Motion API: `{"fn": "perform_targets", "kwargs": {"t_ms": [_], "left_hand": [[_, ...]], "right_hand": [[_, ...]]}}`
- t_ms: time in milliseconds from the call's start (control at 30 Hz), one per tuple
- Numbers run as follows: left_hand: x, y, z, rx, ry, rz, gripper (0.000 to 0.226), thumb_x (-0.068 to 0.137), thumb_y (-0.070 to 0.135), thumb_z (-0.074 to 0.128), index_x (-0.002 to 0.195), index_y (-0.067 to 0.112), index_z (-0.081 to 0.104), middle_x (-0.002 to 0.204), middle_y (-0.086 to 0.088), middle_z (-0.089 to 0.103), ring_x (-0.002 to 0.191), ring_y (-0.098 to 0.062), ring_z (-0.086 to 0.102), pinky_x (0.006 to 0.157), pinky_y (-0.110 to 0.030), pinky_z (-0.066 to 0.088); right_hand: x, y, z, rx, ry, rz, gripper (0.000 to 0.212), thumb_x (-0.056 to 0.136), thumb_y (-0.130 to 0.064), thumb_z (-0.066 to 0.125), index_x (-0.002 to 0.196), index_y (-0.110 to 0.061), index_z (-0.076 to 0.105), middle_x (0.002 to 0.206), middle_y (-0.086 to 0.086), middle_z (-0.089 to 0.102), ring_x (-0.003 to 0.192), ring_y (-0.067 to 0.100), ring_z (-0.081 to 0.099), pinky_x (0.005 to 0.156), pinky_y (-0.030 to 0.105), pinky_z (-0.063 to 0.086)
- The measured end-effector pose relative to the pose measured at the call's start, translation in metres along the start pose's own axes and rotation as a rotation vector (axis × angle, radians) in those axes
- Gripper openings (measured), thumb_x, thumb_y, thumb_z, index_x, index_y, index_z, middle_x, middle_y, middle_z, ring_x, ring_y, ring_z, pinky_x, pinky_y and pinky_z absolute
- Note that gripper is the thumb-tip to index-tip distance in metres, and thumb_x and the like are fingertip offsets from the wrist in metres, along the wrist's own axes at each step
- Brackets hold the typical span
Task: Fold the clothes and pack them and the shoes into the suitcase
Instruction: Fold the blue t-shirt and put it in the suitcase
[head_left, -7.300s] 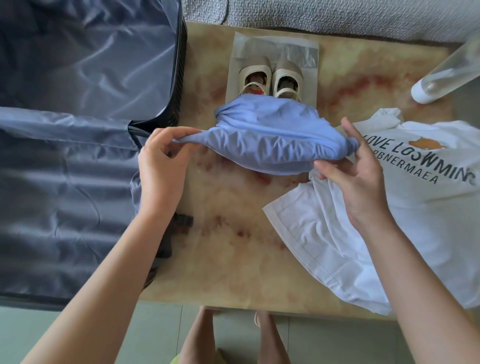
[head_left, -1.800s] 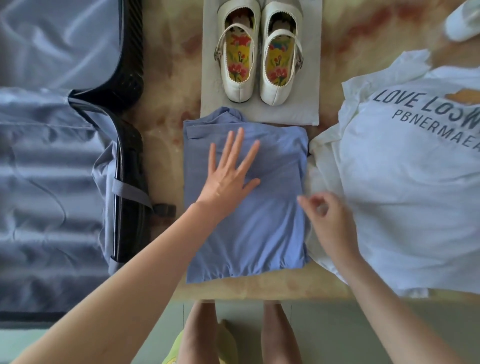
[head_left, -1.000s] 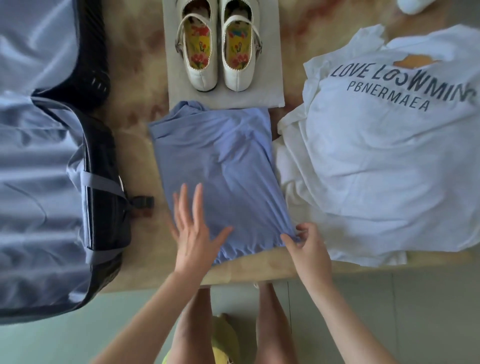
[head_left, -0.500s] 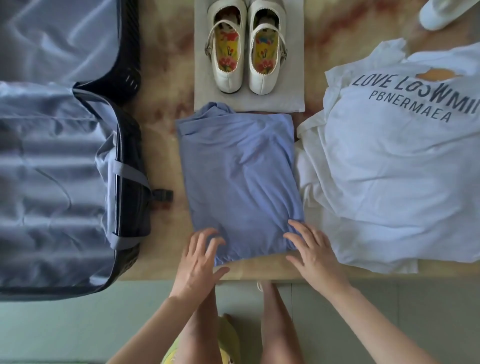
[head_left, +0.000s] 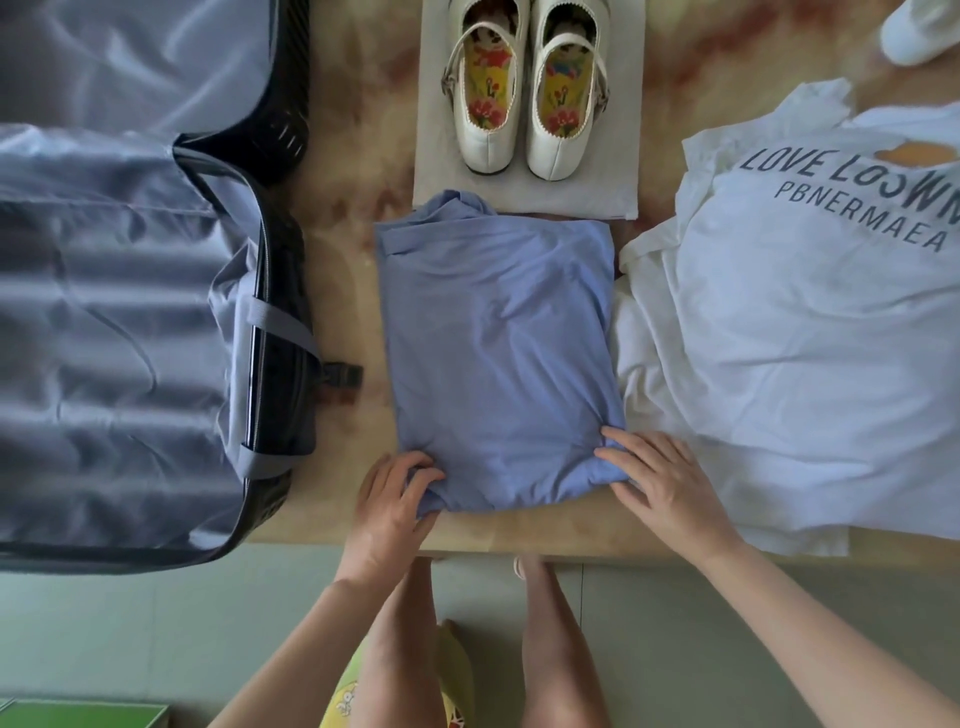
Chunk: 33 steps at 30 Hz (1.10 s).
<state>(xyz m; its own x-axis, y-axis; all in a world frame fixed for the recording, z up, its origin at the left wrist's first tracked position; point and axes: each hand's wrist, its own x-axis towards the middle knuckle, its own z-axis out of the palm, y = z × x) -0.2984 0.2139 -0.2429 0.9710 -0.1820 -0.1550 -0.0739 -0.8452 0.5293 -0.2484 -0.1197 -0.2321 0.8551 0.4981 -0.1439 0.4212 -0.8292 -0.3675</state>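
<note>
Both hands have just closed on the near corners of the folded blue shirt (head_left: 498, 353), which lies on the table (head_left: 343, 208) beside the open suitcase (head_left: 130, 338): the left hand (head_left: 392, 501) clutches bunched cloth and the right hand (head_left: 667, 486) seemingly pinches its corner, probably ready to lift.

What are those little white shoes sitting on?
The white shoes stand side by side on a pale grey sheet, which lies flat on the marbled table. The folded blue garment overlaps the sheet's near edge. Anything beneath the sheet is covered.
</note>
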Motion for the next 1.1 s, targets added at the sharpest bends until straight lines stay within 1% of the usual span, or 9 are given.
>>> {"fn": "perform_targets", "kwargs": {"t_ms": [233, 367, 467, 533, 633, 733, 867, 1000, 1100], "left_hand": [[0.018, 0.023, -0.041, -0.156, 0.184, -0.165, 0.024, 0.086, 0.024, 0.05, 0.097, 0.011, 0.068, 0.1, 0.004, 0.069, 0.097, -0.015, 0.059, 0.092, -0.029, 0.043], [0.056, 0.046, -0.081, -0.198, 0.376, -0.156, 0.02, 0.091, 0.015, 0.054, 0.101, 0.006, 0.068, 0.105, 0.011, 0.06, 0.113, 0.009, 0.041, 0.106, -0.037, 0.035], [0.101, 0.056, -0.101, -0.345, 0.433, -0.34, 0.013, 0.096, 0.02, 0.055, 0.102, 0.02, 0.066, 0.088, 0.016, 0.063, 0.086, 0.0, 0.054, 0.082, -0.022, 0.045], [0.134, 0.059, -0.107, -0.448, 0.469, -0.475, 0.014, 0.097, 0.028, 0.052, 0.101, 0.021, 0.063, 0.075, 0.015, 0.06, 0.069, 0.0, 0.054, 0.063, -0.016, 0.041], [0.182, 0.053, -0.112, -0.494, 0.545, -0.579, 0.023, 0.1, 0.031, 0.047, 0.101, 0.012, 0.061, 0.072, 0.014, 0.055, 0.066, 0.005, 0.053, 0.061, -0.01, 0.038], [0.219, 0.041, -0.112, -0.552, 0.473, -0.702, 0.035, 0.101, 0.039, 0.04, 0.118, 0.011, 0.054, 0.1, 0.002, 0.063, 0.094, -0.012, 0.059, 0.074, -0.018, 0.038], [0.223, 0.027, -0.098, -0.559, 0.15, -0.79, 0.077, 0.094, 0.049, 0.048, 0.152, 0.014, 0.01, 0.147, -0.009, 0.041, 0.132, -0.024, 0.043, 0.098, -0.029, 0.035], [0.186, 0.019, -0.078, -0.537, 0.098, -0.8, 0.07, 0.088, 0.037, 0.064, 0.144, 0.01, 0.032, 0.139, -0.008, 0.05, 0.125, -0.025, 0.049, 0.094, -0.03, 0.042], [0.169, 0.014, -0.067, -0.555, 0.114, -0.832, 0.039, 0.092, 0.034, 0.06, 0.119, 0.006, 0.056, 0.118, -0.008, 0.063, 0.106, -0.024, 0.059, 0.08, -0.023, 0.044]], "right_hand": [[0.018, -0.013, -0.038, 0.101, 0.157, 0.03, 0.023, 0.088, -0.027, 0.053, 0.093, -0.012, 0.069, 0.126, -0.012, 0.061, 0.113, 0.024, 0.051, 0.098, 0.034, 0.035], [0.047, -0.022, -0.065, 0.27, 0.266, 0.144, 0.032, 0.088, -0.03, 0.051, 0.106, -0.009, 0.067, 0.12, -0.001, 0.056, 0.115, 0.021, 0.048, 0.1, 0.033, 0.034], [0.099, -0.019, -0.085, 0.471, 0.338, 0.297, 0.033, 0.091, -0.033, 0.052, 0.098, -0.003, 0.063, 0.095, 0.006, 0.062, 0.094, 0.024, 0.057, 0.083, 0.037, 0.045], [0.137, -0.016, -0.095, 0.612, 0.339, 0.437, 0.03, 0.094, -0.035, 0.055, 0.099, -0.006, 0.06, 0.087, -0.001, 0.06, 0.084, 0.019, 0.058, 0.073, 0.025, 0.045], [0.189, -0.006, -0.096, 0.643, 0.349, 0.544, 0.029, 0.096, -0.035, 0.053, 0.105, -0.008, 0.058, 0.091, -0.002, 0.061, 0.088, 0.015, 0.058, 0.072, 0.025, 0.042], [0.225, 0.008, -0.083, 0.598, 0.355, 0.61, 0.035, 0.096, -0.04, 0.051, 0.116, -0.012, 0.055, 0.104, 0.0, 0.063, 0.102, 0.023, 0.058, 0.079, 0.026, 0.039], [0.227, 0.011, -0.068, 0.632, 0.231, 0.738, 0.069, 0.088, -0.055, 0.057, 0.141, -0.017, 0.034, 0.131, 0.002, 0.053, 0.122, 0.022, 0.048, 0.098, 0.028, 0.037], [0.183, -0.006, -0.055, 0.642, 0.277, 0.735, 0.1, 0.067, -0.063, 0.071, 0.144, -0.02, 0.025, 0.137, -0.001, 0.047, 0.124, 0.014, 0.047, 0.106, 0.045, 0.038], [0.157, -0.022, -0.042, 0.605, 0.286, 0.817, 0.083, 0.066, -0.059, 0.075, 0.131, -0.018, 0.044, 0.12, -0.007, 0.053, 0.113, 0.014, 0.047, 0.105, 0.046, 0.034]]}}
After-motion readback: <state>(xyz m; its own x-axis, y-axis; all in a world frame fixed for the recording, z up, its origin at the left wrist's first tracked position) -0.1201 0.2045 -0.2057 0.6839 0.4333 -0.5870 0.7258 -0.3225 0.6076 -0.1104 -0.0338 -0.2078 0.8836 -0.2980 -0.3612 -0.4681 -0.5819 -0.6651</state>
